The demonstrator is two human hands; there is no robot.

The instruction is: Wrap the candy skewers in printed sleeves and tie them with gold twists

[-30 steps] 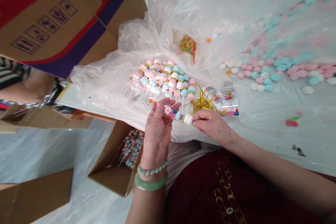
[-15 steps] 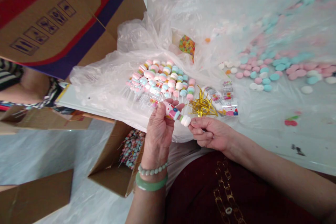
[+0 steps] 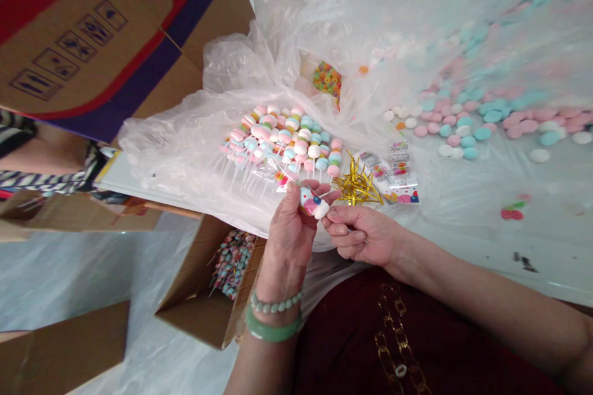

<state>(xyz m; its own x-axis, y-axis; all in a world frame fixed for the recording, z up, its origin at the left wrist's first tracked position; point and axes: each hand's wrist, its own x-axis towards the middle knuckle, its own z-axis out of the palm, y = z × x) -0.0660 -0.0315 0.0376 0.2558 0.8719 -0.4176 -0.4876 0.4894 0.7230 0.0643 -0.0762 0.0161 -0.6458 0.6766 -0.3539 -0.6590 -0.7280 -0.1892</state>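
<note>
Just below the centre of the frame, the left hand [image 3: 294, 228] grips a clear printed bag [image 3: 306, 197] between thumb and fingers. The lolly [image 3: 320, 210] is mostly inside it, its white end showing at the mouth. The right hand [image 3: 364, 234] is closed, thumb and forefinger pinching the lolly at that end; the fingers hide most of the stick. A beaded bracelet [image 3: 277, 304] and a green bangle [image 3: 273, 328] circle the left wrist.

Above the hands, a pile [image 3: 282, 136] of pink, white and blue lollies lies on a plastic sheet [image 3: 171, 136]. Gold ties [image 3: 356, 186] sit just right of the pile, beside flat bags [image 3: 401, 166]. Loose candies [image 3: 456, 123] spread across the upper right. A large carton [image 3: 152, 80] fills the upper left, with another person's arm [image 3: 50, 151] below it. At lower left, an open box [image 3: 192, 296] contains more lollies [image 3: 233, 264].
</note>
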